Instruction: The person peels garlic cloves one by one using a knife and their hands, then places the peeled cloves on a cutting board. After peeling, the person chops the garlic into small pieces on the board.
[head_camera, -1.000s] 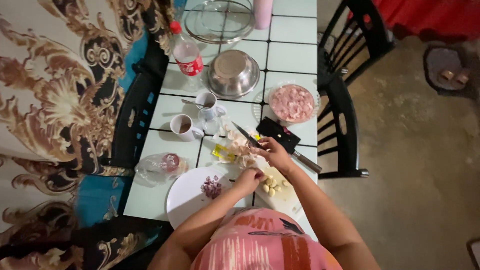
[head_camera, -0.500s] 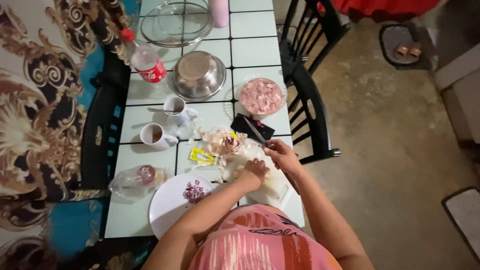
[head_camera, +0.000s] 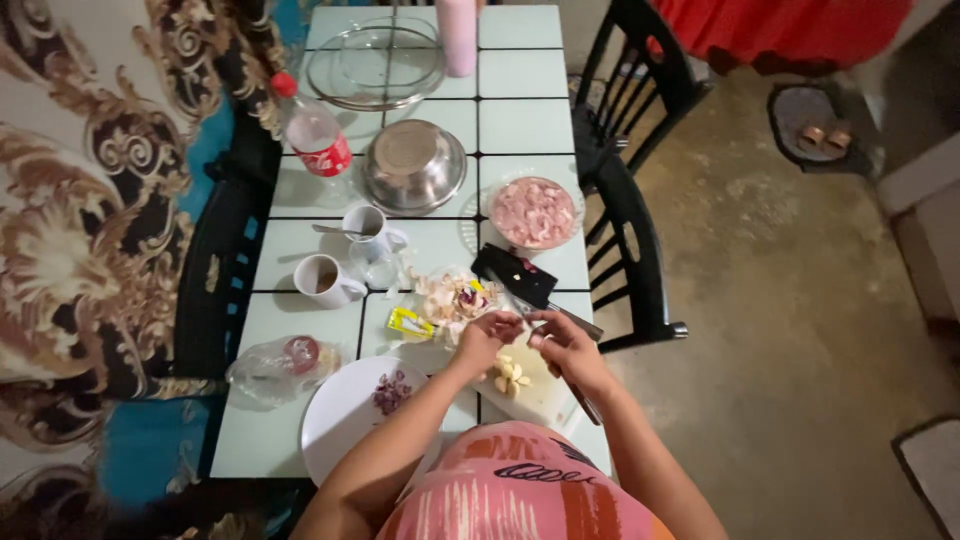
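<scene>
1. Risk: knife (head_camera: 548, 318) blade lies near both hands; a slip while fingers work close together could nick a finger.
2. Risk: garlic cloves (head_camera: 510, 374) sit loose on the board (head_camera: 545, 395) by the table (head_camera: 520, 120) edge; a nudge could roll them off.
3. Left hand (head_camera: 482, 338): fingers curled in a pinch, seemingly on a small clove; too small to confirm.
4. Right hand (head_camera: 565, 345): fingers partly closed, fingertips meeting the left; whether it grips the knife, cannot tell.
</scene>
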